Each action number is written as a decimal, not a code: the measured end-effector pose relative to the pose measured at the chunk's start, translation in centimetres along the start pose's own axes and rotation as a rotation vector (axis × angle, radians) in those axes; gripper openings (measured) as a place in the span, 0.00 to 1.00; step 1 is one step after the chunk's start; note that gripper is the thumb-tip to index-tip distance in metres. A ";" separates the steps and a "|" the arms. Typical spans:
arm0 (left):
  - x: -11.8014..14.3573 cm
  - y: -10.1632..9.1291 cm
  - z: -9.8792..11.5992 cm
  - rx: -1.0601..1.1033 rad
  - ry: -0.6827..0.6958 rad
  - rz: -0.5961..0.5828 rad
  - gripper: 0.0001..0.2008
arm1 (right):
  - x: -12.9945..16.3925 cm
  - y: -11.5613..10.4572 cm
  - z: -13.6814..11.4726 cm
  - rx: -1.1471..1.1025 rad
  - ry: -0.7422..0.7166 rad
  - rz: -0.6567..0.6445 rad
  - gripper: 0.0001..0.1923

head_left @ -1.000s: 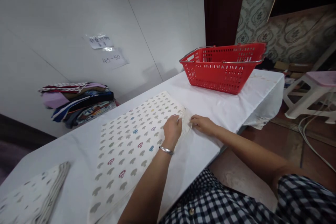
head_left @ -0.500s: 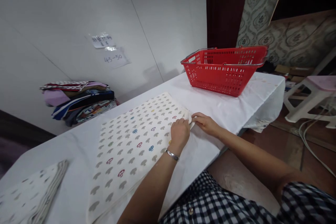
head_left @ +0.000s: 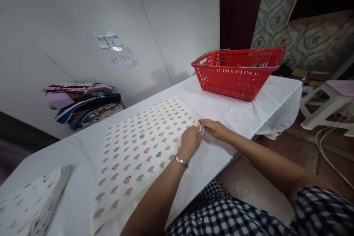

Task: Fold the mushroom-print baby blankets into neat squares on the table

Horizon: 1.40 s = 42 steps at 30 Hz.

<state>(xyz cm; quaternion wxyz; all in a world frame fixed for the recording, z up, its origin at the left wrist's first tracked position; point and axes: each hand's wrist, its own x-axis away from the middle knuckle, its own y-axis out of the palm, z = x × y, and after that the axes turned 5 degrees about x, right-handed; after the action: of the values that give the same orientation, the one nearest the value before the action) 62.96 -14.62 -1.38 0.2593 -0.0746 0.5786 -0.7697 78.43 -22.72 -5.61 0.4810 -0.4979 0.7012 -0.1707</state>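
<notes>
A cream cloth [head_left: 138, 151] printed with small mushroom shapes lies flat on the white-covered table [head_left: 238, 110]. My left hand [head_left: 190, 139], with a silver bracelet on the wrist, pinches the cloth's right near corner. My right hand [head_left: 215, 129] meets it at the same corner, fingers closed on the cloth's edge. The two hands touch there, and the corner itself is mostly hidden under the fingers.
A red plastic basket [head_left: 238, 72] stands at the table's far right. A pile of folded colourful clothes [head_left: 83, 103] sits by the wall at the left. Another folded mushroom-print cloth [head_left: 30, 201] lies at the near left. A white stool [head_left: 329, 103] and cables are on the floor at right.
My left hand has slid right along the cloth to the corner, closing up against my right hand. The corner flap that stuck out is now gathered under the fingers.
</notes>
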 end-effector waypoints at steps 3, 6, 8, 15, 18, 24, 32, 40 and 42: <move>-0.2 0.3 -0.1 0.024 0.001 -0.027 0.09 | -0.2 -0.3 0.5 0.027 0.034 -0.086 0.13; -0.4 0.8 -0.3 0.051 0.001 -0.056 0.10 | -0.6 -0.6 1.1 0.055 -0.002 -0.173 0.18; -0.2 1.2 -0.6 0.082 -0.004 -0.068 0.11 | -0.8 -0.9 1.3 0.067 -0.037 -0.228 0.17; 2.9 1.9 -2.2 0.092 0.042 0.068 0.21 | -1.3 -1.3 1.1 0.039 -0.048 -0.265 0.13; 4.5 2.0 -2.7 -0.012 0.089 0.101 0.22 | -1.7 -1.2 0.9 0.046 0.002 -0.282 0.12; 5.4 1.9 -3.0 -0.106 0.121 0.155 0.10 | -2.3 -1.1 0.9 0.031 0.046 -0.313 0.13; 3.9 2.1 -2.0 -0.075 -0.014 0.113 0.09 | -2.3 -1.3 0.5 0.003 0.070 -0.300 0.14; 3.8 2.2 -1.3 -0.147 0.169 0.173 0.07 | -1.7 -0.8 1.2 0.092 -0.018 -0.318 0.16; 3.8 2.1 -1.3 -0.141 0.146 0.186 0.07 | -1.5 -0.8 1.4 0.098 -0.033 -0.329 0.16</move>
<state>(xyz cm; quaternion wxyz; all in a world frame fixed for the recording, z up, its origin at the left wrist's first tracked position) 59.80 -15.78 -4.45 0.2807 0.0175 0.6529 -0.7033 80.07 -21.44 -4.93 0.4818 -0.5844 0.5932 -0.2730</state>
